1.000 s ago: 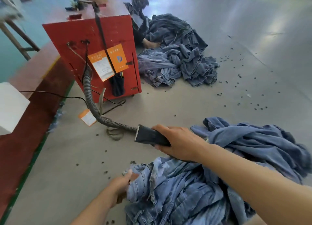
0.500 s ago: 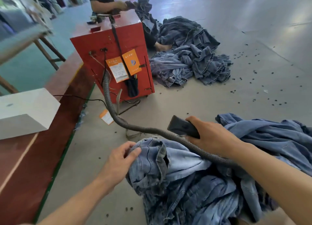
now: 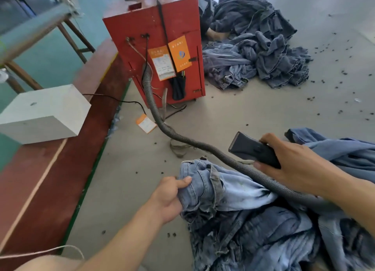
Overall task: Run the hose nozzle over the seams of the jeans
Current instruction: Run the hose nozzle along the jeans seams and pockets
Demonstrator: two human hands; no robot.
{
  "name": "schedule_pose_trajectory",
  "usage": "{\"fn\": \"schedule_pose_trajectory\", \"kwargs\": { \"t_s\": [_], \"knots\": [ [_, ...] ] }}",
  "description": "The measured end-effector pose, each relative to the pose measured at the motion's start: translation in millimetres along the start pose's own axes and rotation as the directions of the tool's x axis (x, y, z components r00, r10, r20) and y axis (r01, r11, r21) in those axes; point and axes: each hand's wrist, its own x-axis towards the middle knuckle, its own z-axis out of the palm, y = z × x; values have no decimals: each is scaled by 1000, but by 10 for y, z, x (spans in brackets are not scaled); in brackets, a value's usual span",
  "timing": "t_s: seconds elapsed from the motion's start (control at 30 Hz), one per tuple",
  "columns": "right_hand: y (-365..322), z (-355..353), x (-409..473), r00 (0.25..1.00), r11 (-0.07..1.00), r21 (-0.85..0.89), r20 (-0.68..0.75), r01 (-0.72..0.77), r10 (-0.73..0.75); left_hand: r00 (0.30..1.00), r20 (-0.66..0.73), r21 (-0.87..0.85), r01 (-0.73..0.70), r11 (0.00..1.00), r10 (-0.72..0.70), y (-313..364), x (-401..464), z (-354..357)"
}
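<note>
Garment workshop, denim heaps (image 3: pixel 253 53) on concrete floor (image 3: pixel 243 112), red suction machine (image 3: pixel 156 47)

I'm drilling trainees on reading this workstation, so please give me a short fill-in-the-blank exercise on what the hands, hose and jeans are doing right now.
1. The right hand grips the black ____ of the hose.
2. The left hand holds the bunched pale blue ____.
3. The grey ribbed hose runs back to a ____ machine.
4. The nozzle's mouth is ____ the jeans, not touching them.

Missing words: nozzle; jeans; red; above
</note>
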Motion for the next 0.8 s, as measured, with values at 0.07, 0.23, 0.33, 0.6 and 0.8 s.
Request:
{"fn": "schedule_pose_trajectory", "kwargs": {
  "t_s": [0.07,0.23,0.33,0.6,0.8],
  "knots": [
    [-26,0,-28,999,999,31,-16,38,-38,998,59,3,4,1000,-4,25,5,-44],
    [-126,68,-51,991,991,76,62,110,-115,981,190,87,-42,995,25,9,-43,-26],
    [-259,162,-4,972,985,58,163,163,-171,962,267,207,-110,972,52,-42,-68,20],
    [-375,116,193,993,969,217,-42,115,-108,954,295,370,-172,913,60,-168,-68,0],
    [-97,20,127,995,988,132,58,78,-86,976,206,196,-113,974,72,-43,-45,-115]
  ]
}}
